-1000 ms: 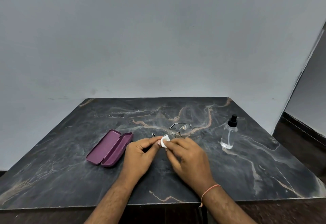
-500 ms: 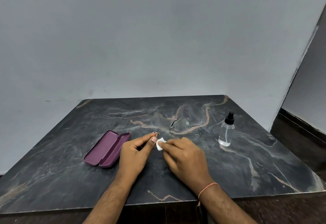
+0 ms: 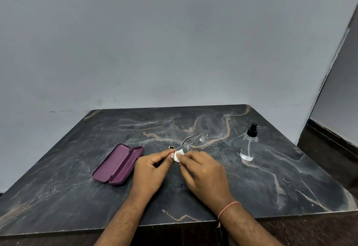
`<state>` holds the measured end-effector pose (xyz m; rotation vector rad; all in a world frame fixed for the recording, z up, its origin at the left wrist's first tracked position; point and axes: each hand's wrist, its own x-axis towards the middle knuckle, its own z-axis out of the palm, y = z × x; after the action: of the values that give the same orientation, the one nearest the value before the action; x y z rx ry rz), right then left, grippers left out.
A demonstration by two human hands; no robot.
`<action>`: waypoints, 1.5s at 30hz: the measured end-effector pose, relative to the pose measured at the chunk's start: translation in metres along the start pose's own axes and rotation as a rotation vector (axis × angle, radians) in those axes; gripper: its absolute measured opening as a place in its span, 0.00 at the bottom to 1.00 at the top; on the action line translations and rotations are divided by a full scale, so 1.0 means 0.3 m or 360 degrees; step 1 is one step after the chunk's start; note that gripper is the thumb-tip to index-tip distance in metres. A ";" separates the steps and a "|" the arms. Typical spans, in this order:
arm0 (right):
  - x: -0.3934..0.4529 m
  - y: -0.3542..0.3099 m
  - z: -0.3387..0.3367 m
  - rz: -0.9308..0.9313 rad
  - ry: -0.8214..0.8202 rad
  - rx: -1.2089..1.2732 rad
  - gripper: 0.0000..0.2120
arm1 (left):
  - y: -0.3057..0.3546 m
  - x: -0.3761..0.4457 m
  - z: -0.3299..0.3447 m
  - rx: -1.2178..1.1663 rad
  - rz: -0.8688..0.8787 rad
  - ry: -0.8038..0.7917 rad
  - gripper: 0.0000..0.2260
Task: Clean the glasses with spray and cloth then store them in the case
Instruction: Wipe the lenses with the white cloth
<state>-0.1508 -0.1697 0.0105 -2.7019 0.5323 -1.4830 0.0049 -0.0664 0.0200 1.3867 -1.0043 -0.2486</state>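
Thin metal-framed glasses [image 3: 200, 140] are held just above the dark marble table [image 3: 271, 183]. My left hand [image 3: 150, 170] pinches the near end of the frame between thumb and fingers. My right hand [image 3: 203, 176] presses a small white cloth [image 3: 178, 155] against the near lens. The far lens sticks out beyond my fingers. To the left lies the open purple case [image 3: 118, 164], flat on the table with nothing in it. A clear spray bottle [image 3: 248, 145] with a black nozzle stands upright to the right.
A plain grey wall rises behind the table. The table's front edge runs just under my forearms. At the right a dark floor and skirting show beside the table's edge.
The cloth in my right hand has rubbed back and forth over the near lens, and the glasses have shifted slightly with it. The case and the bottle have stayed where they were.
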 end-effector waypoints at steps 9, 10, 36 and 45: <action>0.017 0.016 -0.009 0.0253 0.0162 0.0013 0.11 | 0.012 -0.004 -0.002 0.0118 0.0117 -0.0012 0.15; 0.015 0.011 -0.008 0.0201 0.0128 0.0056 0.11 | 0.009 -0.005 -0.003 0.0114 0.0121 -0.0023 0.15; 0.012 -0.012 -0.012 0.0137 0.0063 0.0110 0.08 | -0.022 0.013 -0.012 -0.0089 -0.0040 0.0025 0.14; 0.024 0.005 -0.020 0.0313 0.0214 0.0053 0.11 | -0.023 0.006 0.001 -0.0018 -0.0009 0.0000 0.13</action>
<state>-0.1526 -0.1723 0.0194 -2.4543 0.7468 -1.6100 0.0085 -0.0695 0.0146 1.3795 -0.9976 -0.2580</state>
